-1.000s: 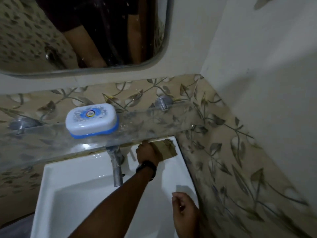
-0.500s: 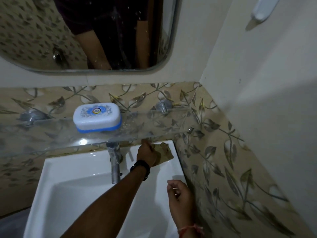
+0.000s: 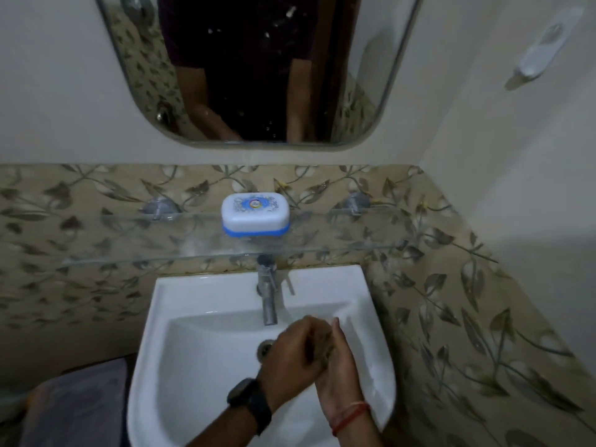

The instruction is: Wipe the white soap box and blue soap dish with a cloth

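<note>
Sink: taken as the landmark.
Glass shelf: mounted just above the sink's back edge.
Left hand: held over the sink's bowl, fingers curled round the cloth.
Right hand: held beside it, fingers nearly straight, pressed against the cloth.
White soap box: above the sink on the shelf, untouched.
Blue soap dish: seated under the box.
Progress: only the cloth is judged readied; both wipes are left.

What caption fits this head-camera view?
Left hand grips a cloth against the right hand over the sink; soap box sits on the glass shelf.
</note>
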Demonstrator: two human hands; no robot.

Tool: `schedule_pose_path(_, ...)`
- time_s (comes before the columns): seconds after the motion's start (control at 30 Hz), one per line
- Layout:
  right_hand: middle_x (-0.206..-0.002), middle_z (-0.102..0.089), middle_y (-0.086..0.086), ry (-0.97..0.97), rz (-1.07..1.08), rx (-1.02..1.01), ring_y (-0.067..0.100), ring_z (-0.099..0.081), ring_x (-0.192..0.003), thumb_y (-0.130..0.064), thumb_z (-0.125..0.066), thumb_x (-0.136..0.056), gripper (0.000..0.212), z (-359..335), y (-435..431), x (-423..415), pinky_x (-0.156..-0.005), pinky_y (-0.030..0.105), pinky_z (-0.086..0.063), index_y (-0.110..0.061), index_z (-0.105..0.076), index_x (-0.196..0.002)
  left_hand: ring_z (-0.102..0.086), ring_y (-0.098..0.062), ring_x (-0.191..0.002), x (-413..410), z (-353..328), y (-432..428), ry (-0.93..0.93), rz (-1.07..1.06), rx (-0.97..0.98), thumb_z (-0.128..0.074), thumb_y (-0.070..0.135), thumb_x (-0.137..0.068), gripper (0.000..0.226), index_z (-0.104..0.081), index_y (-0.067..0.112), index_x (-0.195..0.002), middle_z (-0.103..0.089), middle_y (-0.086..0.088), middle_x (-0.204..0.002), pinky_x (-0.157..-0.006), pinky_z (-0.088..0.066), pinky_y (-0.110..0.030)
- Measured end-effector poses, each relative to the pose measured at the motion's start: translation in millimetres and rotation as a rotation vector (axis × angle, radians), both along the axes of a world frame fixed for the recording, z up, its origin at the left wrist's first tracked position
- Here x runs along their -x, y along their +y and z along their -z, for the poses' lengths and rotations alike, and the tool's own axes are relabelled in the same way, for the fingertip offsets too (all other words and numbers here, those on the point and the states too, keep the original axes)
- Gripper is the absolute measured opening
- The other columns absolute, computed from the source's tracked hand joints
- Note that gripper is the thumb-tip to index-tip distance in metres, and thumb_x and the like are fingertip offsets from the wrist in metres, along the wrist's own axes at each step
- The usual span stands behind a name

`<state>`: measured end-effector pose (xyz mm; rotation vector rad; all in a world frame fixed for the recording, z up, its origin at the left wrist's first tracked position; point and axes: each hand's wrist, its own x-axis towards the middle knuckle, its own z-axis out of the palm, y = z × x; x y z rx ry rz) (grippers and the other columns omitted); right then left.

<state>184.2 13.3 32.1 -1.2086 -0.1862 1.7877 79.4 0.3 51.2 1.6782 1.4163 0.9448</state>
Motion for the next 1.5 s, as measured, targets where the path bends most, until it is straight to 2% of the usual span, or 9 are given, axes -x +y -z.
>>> schedule_pose_path(0.17, -0.101, -0.082, 0.027, 0.013, -0.221, -0.086, 0.037, -0.083, -0.082, 0.003, -0.066, -0.093, 0.044, 13, -32, 56, -0.061, 0.042, -0.07, 0.016, -0.063, -0.135, -0.068, -0.007, -0.101, 104, 5, -73, -0.161, -0.351, -0.073, -0.074, 0.007, -0.082, 0.035, -0.069, 0.035, -0.103, -0.07, 0.017, -0.108, -0.076, -0.058, -0.03)
schedule_pose_path(0.33, -0.102, -0.085, 0.025, 0.06, -0.489, -0.139, 0.038, -0.085, -0.085, 0.02, -0.043, -0.102, 0.035, 3, -54, 147, -0.064, 0.045, -0.072, 0.013, -0.071, -0.122, -0.068, -0.015, -0.099, 212, 14, -125, -0.69, -0.639, 0.551, -0.079, 0.074, -0.052, 0.08, -0.07, 0.025, -0.115, -0.075, 0.005, -0.108, -0.078, -0.053, -0.03)
schedule_pose_path(0.47, -0.1, -0.085, 0.023, -0.116, -0.804, -0.159, 0.034, -0.084, -0.08, 0.015, -0.056, -0.102, 0.028, 20, -80, 247, -0.062, 0.037, -0.071, 0.008, -0.073, -0.122, -0.074, -0.027, -0.096, 282, 18, -177, -1.085, -0.688, 0.616, -0.063, 0.028, -0.088, 0.033, -0.068, 0.008, -0.114, -0.078, -0.011, -0.104, -0.079, -0.059, -0.041)
schedule_pose_path(0.6, -0.109, -0.085, 0.024, -0.385, -0.918, -0.188, 0.04, -0.081, -0.098, -0.007, -0.081, -0.079, 0.023, 65, -110, 341, -0.096, 0.052, -0.067, -0.007, -0.085, -0.101, -0.076, -0.025, -0.083, 356, 52, -225, -0.993, -0.944, 0.468, -0.071, 0.005, -0.086, 0.024, -0.067, -0.002, -0.109, -0.078, -0.018, -0.097, -0.069, -0.06, -0.035)
schedule_pose_path(0.77, -0.065, -0.073, -0.015, -0.592, -0.957, -0.15, 0.023, -0.072, -0.077, 0.024, -0.067, -0.089, 0.05, 148, -128, 430, -0.053, 0.008, -0.055, -0.023, -0.069, -0.072, -0.067, -0.02, -0.071, 435, 133, -243, -0.681, -1.124, 0.487, -0.083, 0.015, -0.074, 0.026, -0.067, 0.007, -0.093, -0.077, -0.005, -0.078, -0.054, -0.05, -0.019)
schedule_pose_path(0.97, -0.096, -0.071, 0.015, -0.617, -0.916, -0.119, 0.027, -0.061, -0.091, 0.033, -0.053, -0.092, 0.032, 265, -100, 500, -0.057, 0.004, -0.054, 0.021, -0.067, -0.119, -0.065, -0.019, -0.072, 501, 240, -206, -0.333, -1.099, 0.545, -0.067, 0.015, -0.077, 0.013, -0.066, 0.023, -0.087, -0.071, 0.0, -0.077, -0.067, -0.055, -0.033)
schedule_pose_path(1.13, -0.071, -0.074, 0.021, -0.617, -0.936, -0.16, 0.025, -0.079, -0.066, -0.009, -0.027, -0.118, 0.069, 332, -67, 528, -0.067, 0.026, -0.066, 0.008, -0.078, -0.076, -0.06, -0.012, -0.078, 528, 282, -174, -0.21, -1.093, 0.58, -0.063, 0.003, -0.087, 0.023, -0.066, 0.014, -0.106, -0.068, 0.004, -0.088, -0.06, -0.037, -0.011)
schedule_pose_path(1.27, -0.146, -0.065, 0.021, -0.95, -1.263, -0.269, 0.006, -0.053, -0.113, 0.001, -0.059, -0.108, 0.045, 336, -61, 524, -0.098, 0.022, -0.04, 0.005, -0.053, -0.152, -0.066, -0.028, -0.1, 526, 297, -173, -0.186, -1.088, 0.61, -0.067, 0.019, -0.088, 0.023, -0.065, 0.01, -0.108, -0.072, -0.012, -0.106, -0.075, -0.04, -0.023)
schedule_pose_path(1.5, -0.153, -0.063, 0.019, -0.859, -1.317, -0.327, 0.035, -0.056, -0.143, -0.012, -0.061, -0.109, 0.044, 258, -65, 505, -0.12, 0.035, -0.038, -0.007, -0.057, -0.153, -0.064, -0.026, -0.096, 504, 241, -160, 0.03, -0.832, 0.559, -0.045, 0.025, -0.088, 0.038, -0.066, 0.004, -0.113, -0.069, -0.01, -0.105, -0.073, -0.034, -0.016)
